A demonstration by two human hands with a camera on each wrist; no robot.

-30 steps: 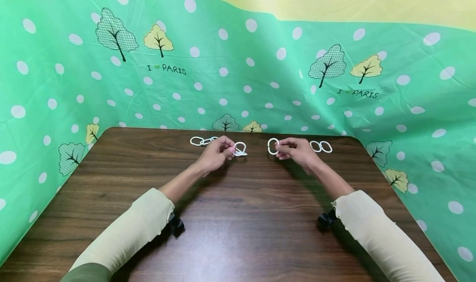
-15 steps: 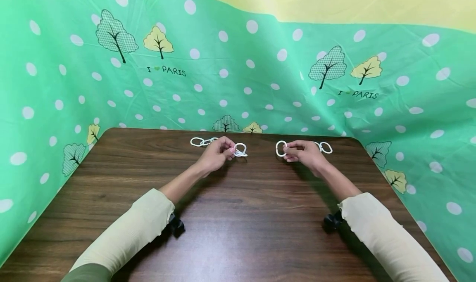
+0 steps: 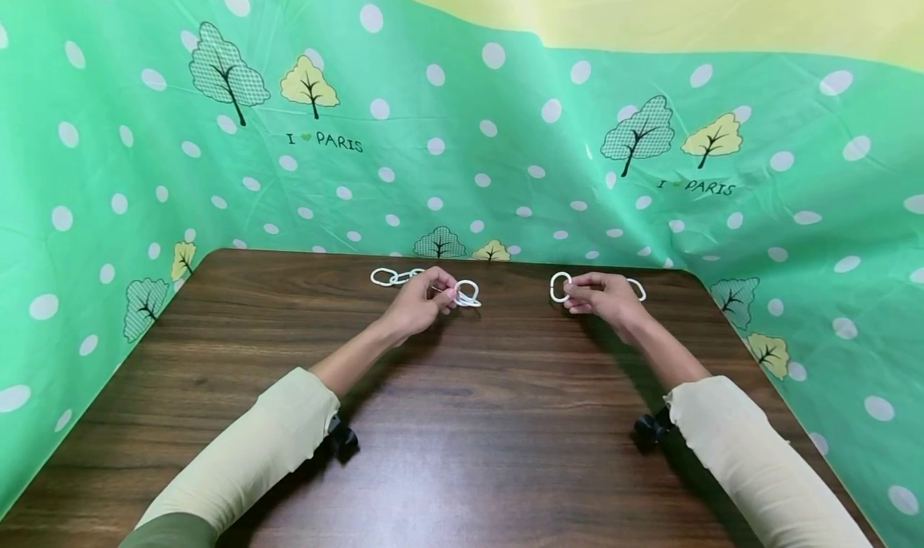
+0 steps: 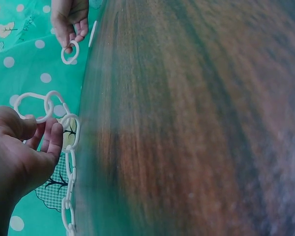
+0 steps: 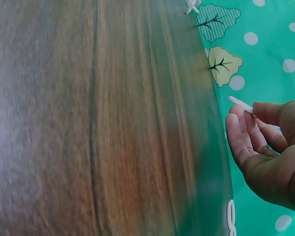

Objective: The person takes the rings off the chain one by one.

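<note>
My left hand (image 3: 420,301) pinches the end link of a white plastic chain (image 4: 71,169) between thumb and fingers, near the table's far edge. Beyond the fingertips, neighbouring links hang down to the wood, and the chain runs on behind the hand to the left. Off to the right, my right hand (image 3: 605,298) holds a single white oval link (image 5: 240,104) upright by its side, with thumb and fingertips. A gap separates this link from the chain. Behind the right hand lies a loose white link (image 3: 641,289), partly hidden by the hand.
The dark wooden table (image 3: 462,420) ends just behind both hands. A green dotted curtain (image 3: 505,147) printed with trees hangs along its back and sides. Black wrist mounts (image 3: 342,440) sit under both sleeves.
My right hand has drawn to the right with its link, widening the gap to the chain and covering one of two loose links. The left hand stays in place.
</note>
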